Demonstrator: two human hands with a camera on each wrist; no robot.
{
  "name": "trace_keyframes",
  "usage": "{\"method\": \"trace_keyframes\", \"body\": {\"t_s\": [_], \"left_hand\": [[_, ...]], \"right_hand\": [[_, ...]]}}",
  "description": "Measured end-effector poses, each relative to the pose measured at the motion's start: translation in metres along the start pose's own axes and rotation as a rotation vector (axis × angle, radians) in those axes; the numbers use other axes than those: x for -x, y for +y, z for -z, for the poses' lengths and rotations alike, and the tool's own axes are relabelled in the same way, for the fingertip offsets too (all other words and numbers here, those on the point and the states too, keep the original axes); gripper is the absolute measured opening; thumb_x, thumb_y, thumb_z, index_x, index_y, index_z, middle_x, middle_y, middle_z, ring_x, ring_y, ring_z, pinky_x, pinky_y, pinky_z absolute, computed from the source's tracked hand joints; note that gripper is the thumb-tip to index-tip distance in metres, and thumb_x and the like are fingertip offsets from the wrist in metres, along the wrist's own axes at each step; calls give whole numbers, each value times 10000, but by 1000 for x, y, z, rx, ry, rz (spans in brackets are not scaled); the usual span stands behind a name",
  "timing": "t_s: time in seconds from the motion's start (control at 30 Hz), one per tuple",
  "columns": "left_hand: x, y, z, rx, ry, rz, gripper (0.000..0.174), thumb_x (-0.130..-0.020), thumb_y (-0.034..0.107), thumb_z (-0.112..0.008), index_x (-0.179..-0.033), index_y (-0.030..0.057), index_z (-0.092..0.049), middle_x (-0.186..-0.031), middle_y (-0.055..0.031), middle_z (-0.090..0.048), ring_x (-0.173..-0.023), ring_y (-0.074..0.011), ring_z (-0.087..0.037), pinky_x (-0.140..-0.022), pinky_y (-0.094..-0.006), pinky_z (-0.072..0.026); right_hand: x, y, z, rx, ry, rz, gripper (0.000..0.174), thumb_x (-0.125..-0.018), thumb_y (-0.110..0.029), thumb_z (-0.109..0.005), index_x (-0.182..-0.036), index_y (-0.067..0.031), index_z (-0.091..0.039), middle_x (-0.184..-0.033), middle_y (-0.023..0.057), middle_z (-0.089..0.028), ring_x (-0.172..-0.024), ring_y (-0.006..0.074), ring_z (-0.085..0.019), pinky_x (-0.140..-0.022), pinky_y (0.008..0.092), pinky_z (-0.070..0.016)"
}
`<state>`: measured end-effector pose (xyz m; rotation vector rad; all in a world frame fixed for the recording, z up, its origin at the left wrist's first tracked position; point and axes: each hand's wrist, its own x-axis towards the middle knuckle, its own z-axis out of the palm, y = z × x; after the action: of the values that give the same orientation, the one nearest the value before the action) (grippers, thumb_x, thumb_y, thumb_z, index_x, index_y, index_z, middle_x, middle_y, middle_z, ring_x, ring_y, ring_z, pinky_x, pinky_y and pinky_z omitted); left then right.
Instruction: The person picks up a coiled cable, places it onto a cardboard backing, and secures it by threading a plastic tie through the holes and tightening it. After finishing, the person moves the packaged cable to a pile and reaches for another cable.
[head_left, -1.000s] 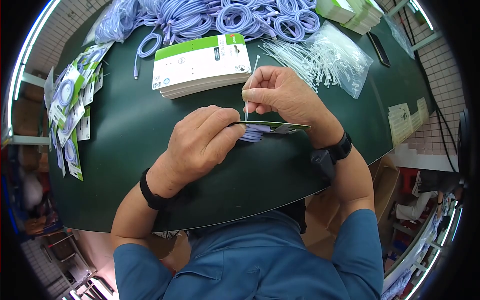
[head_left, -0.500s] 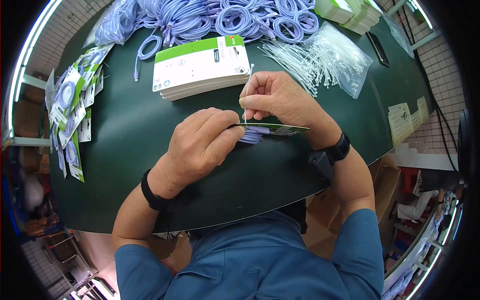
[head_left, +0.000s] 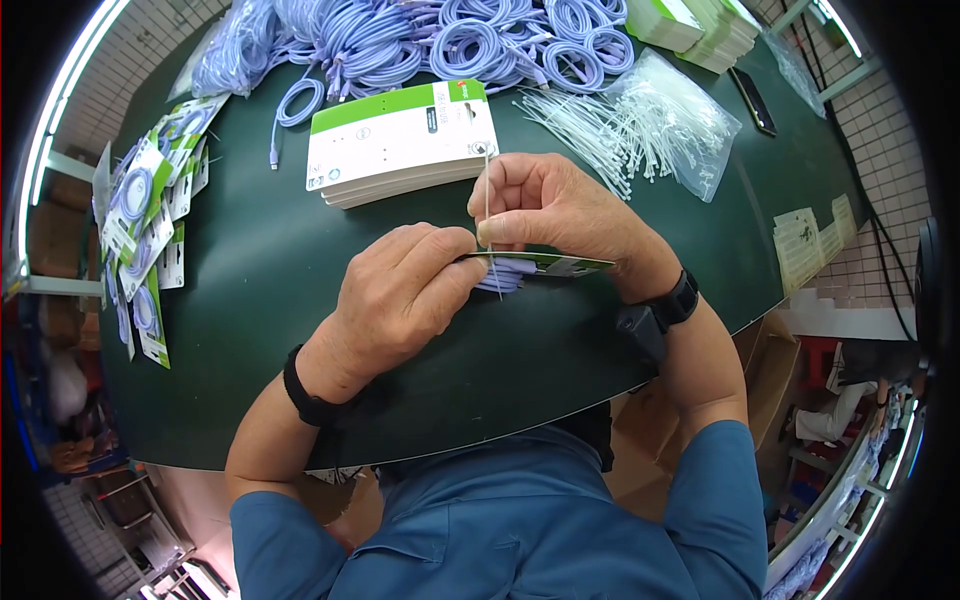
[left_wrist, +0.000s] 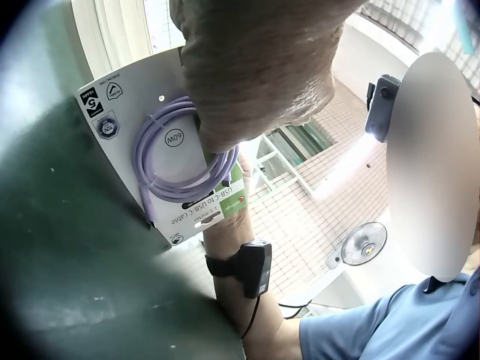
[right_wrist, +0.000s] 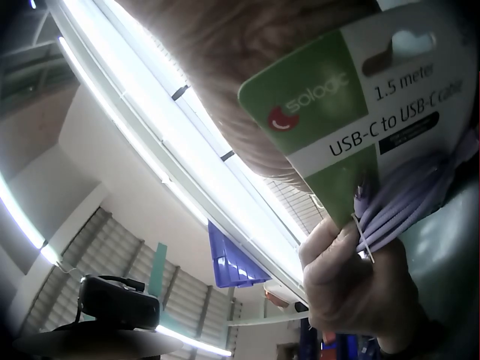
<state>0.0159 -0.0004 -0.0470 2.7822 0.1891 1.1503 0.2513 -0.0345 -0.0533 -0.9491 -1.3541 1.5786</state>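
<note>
The left hand (head_left: pixel 400 290) pinches a green-and-white card (head_left: pixel 575 265) and the coiled purple cable (head_left: pixel 508 272) against it. In the left wrist view the coil (left_wrist: pixel 142 161) lies on the printed face of the card (left_wrist: pixel 124 90). Thumb and index finger of the right hand (head_left: pixel 560 210) pinch a thin white tie (head_left: pixel 487 190) just behind the card; the tie's lower end shows in front of the coil. The right wrist view shows the tie (right_wrist: pixel 362 236) beside the coil (right_wrist: pixel 405 202), close to the left hand's fingers (right_wrist: pixel 337 270).
Beyond the hands stands a stack of cards (head_left: pixel 400 135). Purple cables (head_left: pixel 370 45) are heaped along the far edge, with loose white ties (head_left: pixel 590 135) and a bag of ties (head_left: pixel 680 125) to the right. Carded cables (head_left: pixel 145 230) lie at left, a phone (head_left: pixel 752 100) at far right.
The right hand has moved down toward the card along with the tie. The tie's end now sticks out below the card, in front of the coil. The left hand has barely moved.
</note>
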Motion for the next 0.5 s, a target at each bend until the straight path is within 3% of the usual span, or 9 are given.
{"method": "trace_keyframes", "body": {"t_s": [0.27, 0.33, 0.43, 0.5], "left_hand": [[-4, 3, 10, 19, -88, 21, 235, -712, -11, -782, -927, -1, -689, -1000, -122, -705, -843, -294, -728, -737, -389, -604], [-5, 4, 9, 28, -84, 22, 259, -682, -45, -794, -914, 2, -687, -999, -126, -722, -842, -306, -736, -734, -395, -610], [-7, 6, 6, 49, -55, -20, 257, -678, -57, -785, -903, 1, -676, -1011, -131, -729, -850, -311, -741, -738, -394, -612], [-9, 7, 4, 42, -58, -28, 257, -676, -62, -782, -898, 1, -669, -1015, -133, -731, -854, -312, -743, -740, -393, -613]], "right_hand": [[1, -9, 0, -58, 79, -157, 216, -1065, -190, -634, -1040, 2, -730, -869, 55, -752, -784, 85, -694, -699, 220, -561], [-2, 5, 7, 87, -28, -40, 210, -1036, -172, -657, -1018, 7, -766, -872, 47, -751, -779, 79, -686, -699, 225, -556], [0, 5, 5, 226, -24, -48, 201, -1015, -165, -677, -1014, 8, -779, -868, 41, -748, -784, 74, -683, -694, 228, -551], [0, 1, 1, 74, -46, -8, 192, -994, -162, -697, -1022, 10, -776, -859, 39, -746, -777, 70, -676, -693, 226, -543]]}}
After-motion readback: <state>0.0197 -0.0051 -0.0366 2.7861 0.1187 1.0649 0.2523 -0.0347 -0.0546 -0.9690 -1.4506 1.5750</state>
